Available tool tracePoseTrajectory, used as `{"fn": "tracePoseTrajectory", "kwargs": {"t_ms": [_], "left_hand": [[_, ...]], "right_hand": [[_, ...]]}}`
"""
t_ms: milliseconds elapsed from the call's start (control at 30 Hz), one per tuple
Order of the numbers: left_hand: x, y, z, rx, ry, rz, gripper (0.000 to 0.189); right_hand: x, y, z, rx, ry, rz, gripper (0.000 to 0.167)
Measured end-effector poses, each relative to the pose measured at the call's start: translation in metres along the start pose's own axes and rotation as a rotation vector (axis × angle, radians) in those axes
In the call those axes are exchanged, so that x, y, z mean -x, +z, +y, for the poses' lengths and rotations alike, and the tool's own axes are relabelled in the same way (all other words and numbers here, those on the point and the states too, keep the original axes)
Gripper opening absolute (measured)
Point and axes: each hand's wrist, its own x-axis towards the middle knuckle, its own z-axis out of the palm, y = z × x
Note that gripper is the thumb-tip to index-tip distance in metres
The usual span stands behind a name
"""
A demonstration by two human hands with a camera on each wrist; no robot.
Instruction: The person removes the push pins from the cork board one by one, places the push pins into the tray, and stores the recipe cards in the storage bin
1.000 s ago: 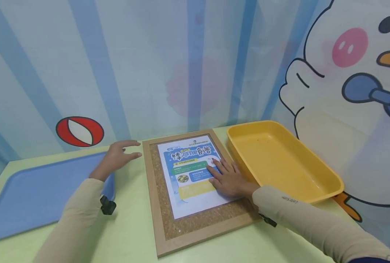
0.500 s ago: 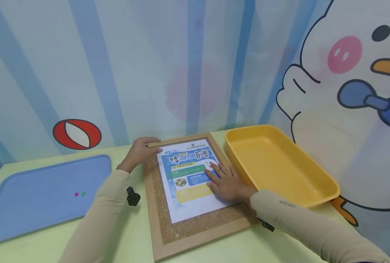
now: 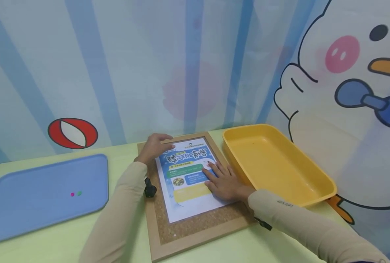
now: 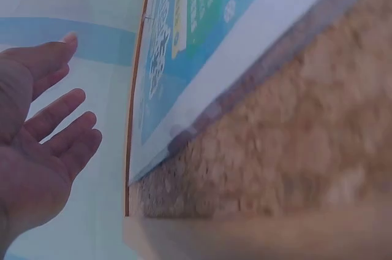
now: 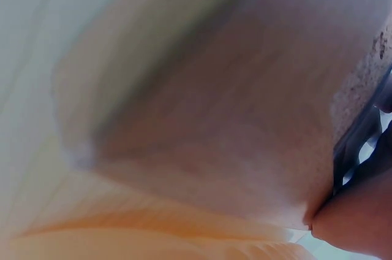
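A printed sheet point(image 3: 185, 204) with Chinese lettering lies on a wood-framed cork board point(image 3: 168, 233). My right hand point(image 3: 226, 185) rests flat on the right side of the sheet, fingers spread. Over the board's upper left corner is my left hand point(image 3: 153, 149), its fingertips near the sheet's top left corner. The left wrist view shows that hand point(image 4: 49, 143) with thumb and fingers apart and nothing between them. In the right wrist view the frame's edge fills the middle, and part of the right hand point(image 5: 361, 217) shows at the lower right.
A blue tray point(image 3: 43, 182) lies on the left, bearing a small pink piece point(image 3: 72, 194) and a small green piece point(image 3: 79, 193). A yellow bin point(image 3: 280, 164) stands against the board's right side. Behind the table point(image 3: 125, 153) hangs a printed cartoon backdrop point(image 3: 142, 73).
My left hand has moved right, from beside the board to over its upper left corner, uncovering the small pieces on the tray. The right hand has stayed on the sheet.
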Motion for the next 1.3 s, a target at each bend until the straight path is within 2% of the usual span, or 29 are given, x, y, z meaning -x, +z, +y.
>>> {"fn": "tracePoseTrajectory", "kwargs": {"t_ms": [267, 367, 533, 700, 1100, 1300], "left_hand": [[-0.011, 0.017, 0.007, 0.039, -0.060, 0.020, 0.046], [-0.016, 0.025, 0.008, 0.052, -0.041, 0.022, 0.046], [-0.022, 0.036, 0.009, 0.043, 0.030, 0.017, 0.045], [-0.030, 0.043, 0.013, 0.052, 0.048, 0.024, 0.044], [-0.046, 0.063, 0.025, 0.071, 0.021, 0.078, 0.039], [-0.050, 0.071, 0.024, 0.077, -0.037, 0.102, 0.037]], "right_hand": [[-0.001, 0.004, 0.001, 0.008, 0.006, 0.007, 0.060], [-0.001, 0.006, 0.000, 0.018, 0.017, -0.008, 0.060], [0.000, 0.006, -0.002, 0.003, 0.014, -0.010, 0.059], [0.001, 0.002, -0.001, 0.011, 0.009, -0.008, 0.059], [-0.003, 0.002, 0.006, 0.028, 0.020, -0.014, 0.059], [0.000, -0.001, 0.002, 0.020, 0.009, -0.005, 0.059]]}}
